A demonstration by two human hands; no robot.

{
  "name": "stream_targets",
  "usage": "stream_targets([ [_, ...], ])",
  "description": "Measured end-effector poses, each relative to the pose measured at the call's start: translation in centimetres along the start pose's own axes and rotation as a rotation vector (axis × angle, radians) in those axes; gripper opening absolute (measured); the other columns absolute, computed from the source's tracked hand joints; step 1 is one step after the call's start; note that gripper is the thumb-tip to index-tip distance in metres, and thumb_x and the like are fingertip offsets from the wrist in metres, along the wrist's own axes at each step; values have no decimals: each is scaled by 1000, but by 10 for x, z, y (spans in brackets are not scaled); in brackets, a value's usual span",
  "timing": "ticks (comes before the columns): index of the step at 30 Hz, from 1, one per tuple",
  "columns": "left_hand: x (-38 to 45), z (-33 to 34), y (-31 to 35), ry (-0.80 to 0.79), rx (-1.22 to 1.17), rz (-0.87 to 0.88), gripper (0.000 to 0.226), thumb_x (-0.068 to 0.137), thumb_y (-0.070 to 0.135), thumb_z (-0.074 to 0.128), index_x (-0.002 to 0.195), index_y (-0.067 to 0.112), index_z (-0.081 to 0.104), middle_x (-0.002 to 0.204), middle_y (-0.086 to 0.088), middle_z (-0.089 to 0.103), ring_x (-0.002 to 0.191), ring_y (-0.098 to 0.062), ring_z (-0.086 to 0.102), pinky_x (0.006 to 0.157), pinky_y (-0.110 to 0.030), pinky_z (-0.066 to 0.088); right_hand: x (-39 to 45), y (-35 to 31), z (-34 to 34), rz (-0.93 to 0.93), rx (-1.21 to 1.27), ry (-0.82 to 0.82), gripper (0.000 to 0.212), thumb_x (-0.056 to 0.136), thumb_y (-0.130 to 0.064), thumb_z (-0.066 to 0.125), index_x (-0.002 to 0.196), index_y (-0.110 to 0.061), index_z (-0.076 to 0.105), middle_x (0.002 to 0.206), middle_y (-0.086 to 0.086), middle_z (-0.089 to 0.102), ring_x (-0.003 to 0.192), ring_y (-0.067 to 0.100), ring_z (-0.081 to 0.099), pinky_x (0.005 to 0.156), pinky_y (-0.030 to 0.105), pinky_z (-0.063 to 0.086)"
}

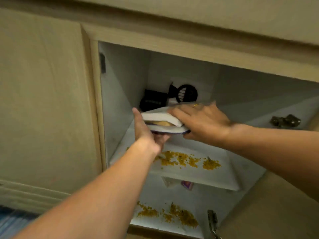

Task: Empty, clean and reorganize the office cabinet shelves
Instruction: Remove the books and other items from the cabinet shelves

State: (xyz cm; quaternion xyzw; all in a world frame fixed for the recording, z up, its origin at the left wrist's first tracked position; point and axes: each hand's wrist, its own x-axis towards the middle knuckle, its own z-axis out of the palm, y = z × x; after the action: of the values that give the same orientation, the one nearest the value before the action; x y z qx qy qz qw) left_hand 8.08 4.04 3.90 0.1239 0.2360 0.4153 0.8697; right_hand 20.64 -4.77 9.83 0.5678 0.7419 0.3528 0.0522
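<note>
Inside the open cabinet, both hands hold a stack of white books or pads [162, 124] just above the upper shelf [198, 176]. My left hand [146, 133] grips the stack from its left end and underneath. My right hand [198, 121] lies on top of the stack with the thumb under its right edge. A thin clear sheet sticks out from under my right hand. Yellow-brown crumbs [188, 160] are scattered on the upper shelf, and more crumbs [174, 215] lie on the lower shelf.
Black objects [153, 100] and a round black vent cover [187, 93] sit at the cabinet's back left corner. A small purple item [187, 185] lies under the upper shelf. Door hinges [284, 120] show at the right. A closed cabinet door [43, 94] is at left.
</note>
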Motion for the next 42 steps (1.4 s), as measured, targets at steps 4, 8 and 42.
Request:
stream_targets([
  [4,-61,-4,4,-35,12,18,51,90,51,58,115,8,68,103,-19,74,98,-35,69,92,-58,53,-22,-8,-58,-187,-15,129,51,78,-26,72,125,-13,57,114,8,68,87,31,70,45,37,52],
  [8,-133,6,13,-66,39,71,32,88,21,58,111,0,64,104,-23,70,96,-36,67,96,-57,51,-50,-14,-107,-243,32,218,61,81,-24,79,132,-10,48,125,13,65,104,34,67,71,47,58],
  [42,-377,15,64,-485,267,122,52,95,52,49,133,20,63,133,-15,63,124,-37,58,103,-53,46,-82,-66,-351,640,1613,215,84,73,-25,87,134,-48,34,110,-7,73,86,16,75,66,34,62],
])
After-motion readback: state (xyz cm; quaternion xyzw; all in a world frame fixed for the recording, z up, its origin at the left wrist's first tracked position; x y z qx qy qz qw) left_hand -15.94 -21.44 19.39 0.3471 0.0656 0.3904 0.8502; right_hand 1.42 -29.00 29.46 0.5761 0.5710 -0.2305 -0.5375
